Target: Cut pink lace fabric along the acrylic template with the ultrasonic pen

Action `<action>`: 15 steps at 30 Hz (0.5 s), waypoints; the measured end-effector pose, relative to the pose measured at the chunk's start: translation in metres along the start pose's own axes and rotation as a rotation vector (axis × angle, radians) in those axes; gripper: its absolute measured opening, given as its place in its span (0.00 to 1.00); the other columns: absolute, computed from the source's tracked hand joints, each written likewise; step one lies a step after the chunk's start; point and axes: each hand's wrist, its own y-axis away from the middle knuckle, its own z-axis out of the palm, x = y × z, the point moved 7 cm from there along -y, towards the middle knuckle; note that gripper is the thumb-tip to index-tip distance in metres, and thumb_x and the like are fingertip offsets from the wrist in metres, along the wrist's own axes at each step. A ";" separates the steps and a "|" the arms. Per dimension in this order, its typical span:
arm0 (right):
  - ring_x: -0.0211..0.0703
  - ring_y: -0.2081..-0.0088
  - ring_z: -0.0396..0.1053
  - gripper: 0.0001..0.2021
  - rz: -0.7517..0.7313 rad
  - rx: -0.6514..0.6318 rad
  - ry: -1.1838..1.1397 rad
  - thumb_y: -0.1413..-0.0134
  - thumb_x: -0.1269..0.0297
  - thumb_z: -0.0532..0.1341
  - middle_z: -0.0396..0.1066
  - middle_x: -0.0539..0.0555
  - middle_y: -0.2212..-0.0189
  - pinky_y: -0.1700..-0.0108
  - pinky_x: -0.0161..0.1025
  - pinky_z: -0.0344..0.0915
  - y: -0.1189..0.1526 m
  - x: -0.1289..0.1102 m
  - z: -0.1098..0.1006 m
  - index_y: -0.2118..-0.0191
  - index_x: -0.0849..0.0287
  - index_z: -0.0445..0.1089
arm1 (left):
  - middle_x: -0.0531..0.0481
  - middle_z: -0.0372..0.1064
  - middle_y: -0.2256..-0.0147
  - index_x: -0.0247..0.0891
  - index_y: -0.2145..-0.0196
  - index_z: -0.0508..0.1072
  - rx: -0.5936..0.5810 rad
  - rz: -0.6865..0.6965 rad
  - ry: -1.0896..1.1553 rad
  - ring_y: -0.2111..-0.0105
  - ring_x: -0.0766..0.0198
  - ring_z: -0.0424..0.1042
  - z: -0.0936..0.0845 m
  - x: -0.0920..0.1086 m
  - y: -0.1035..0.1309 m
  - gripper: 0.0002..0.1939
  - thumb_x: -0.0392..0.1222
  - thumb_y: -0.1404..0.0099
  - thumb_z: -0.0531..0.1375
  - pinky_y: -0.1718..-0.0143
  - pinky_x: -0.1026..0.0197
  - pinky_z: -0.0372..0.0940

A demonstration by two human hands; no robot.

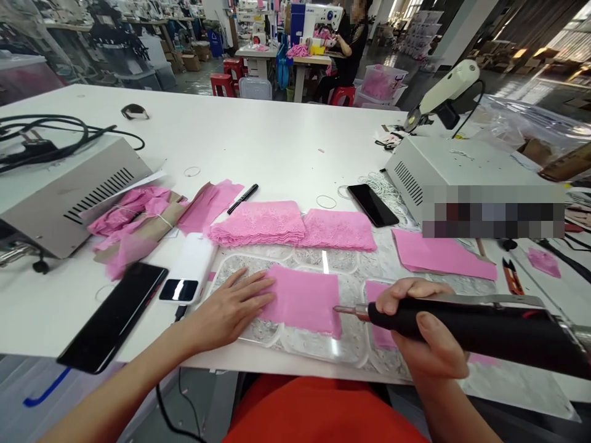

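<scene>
A smooth pink fabric piece (307, 298) lies on a clear plastic sheet (318, 349) at the front of the table. My left hand (233, 307) rests flat on its left end, fingers spread. My right hand (427, 329) is wrapped round a black handheld tool (484, 329), whose thin metal tip points left at the fabric's right edge; whether it touches cannot be told. Just behind lie a stack of pink lace pieces (258, 223) and another lace pile (339, 230). Part of a further pink piece (381, 329) shows beneath the tool.
Grey metal boxes stand at left (74, 191) and right (462, 178). Phones lie at left (115, 317) and behind the lace (373, 205). A white power bank (191, 264), a black pen (243, 199) and orange-handled snips (512, 277) lie around. A person (353, 49) sits at a far sewing machine.
</scene>
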 end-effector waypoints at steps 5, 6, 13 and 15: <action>0.38 0.77 0.63 0.07 0.050 0.104 0.044 0.56 0.64 0.61 0.65 0.51 0.72 0.75 0.42 0.66 0.001 0.000 -0.007 0.67 0.55 0.71 | 0.44 0.59 0.38 0.39 0.43 0.67 -0.028 -0.052 0.005 0.36 0.54 0.55 0.002 -0.004 0.005 0.18 0.36 0.27 0.48 0.35 0.43 0.48; 0.40 0.76 0.62 0.07 0.070 0.125 0.055 0.57 0.65 0.61 0.64 0.51 0.73 0.76 0.43 0.65 0.003 0.000 -0.007 0.68 0.54 0.71 | 0.44 0.60 0.39 0.38 0.43 0.68 -0.026 -0.068 0.013 0.36 0.53 0.55 0.002 -0.006 0.006 0.18 0.37 0.27 0.48 0.36 0.42 0.49; 0.42 0.75 0.58 0.04 0.151 0.186 0.098 0.55 0.62 0.60 0.59 0.51 0.71 0.76 0.47 0.62 0.007 0.002 0.017 0.70 0.49 0.71 | 0.42 0.64 0.41 0.38 0.48 0.72 0.065 -0.170 0.172 0.38 0.54 0.59 -0.001 -0.022 0.011 0.16 0.42 0.27 0.51 0.39 0.47 0.56; 0.42 0.75 0.59 0.05 0.168 0.140 0.045 0.55 0.61 0.61 0.61 0.52 0.70 0.75 0.46 0.64 0.006 0.008 0.032 0.69 0.50 0.72 | 0.40 0.64 0.41 0.37 0.49 0.73 0.084 -0.190 0.223 0.39 0.55 0.61 -0.001 -0.025 0.010 0.15 0.42 0.28 0.53 0.39 0.48 0.57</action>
